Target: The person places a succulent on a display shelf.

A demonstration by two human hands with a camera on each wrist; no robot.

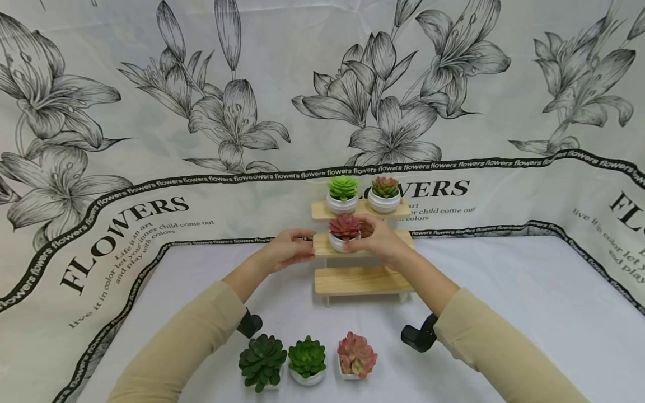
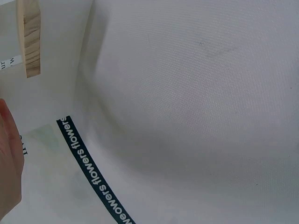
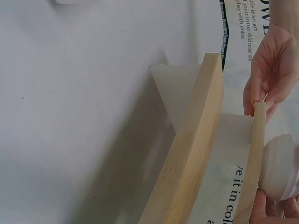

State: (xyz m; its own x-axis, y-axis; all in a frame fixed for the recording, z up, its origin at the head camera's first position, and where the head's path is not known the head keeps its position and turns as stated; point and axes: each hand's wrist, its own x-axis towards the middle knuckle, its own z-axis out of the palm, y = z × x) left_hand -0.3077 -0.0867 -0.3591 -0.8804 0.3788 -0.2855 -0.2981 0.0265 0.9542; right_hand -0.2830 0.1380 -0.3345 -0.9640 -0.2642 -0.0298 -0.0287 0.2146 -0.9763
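Note:
A three-tier wooden stand with white supports stands toward the back of the white table. My right hand grips a small red succulent in a white pot, at the middle tier. In the right wrist view that white pot is right against the board, fingers around it. My left hand pinches the left end of the middle board. On the top tier sit a bright green succulent and a reddish-green one, both in white pots.
Near the front of the table stand a dark green succulent, a green one and a pink one. Black wrist-camera mounts stick out by the sleeves. A flower-printed cloth hangs behind the stand.

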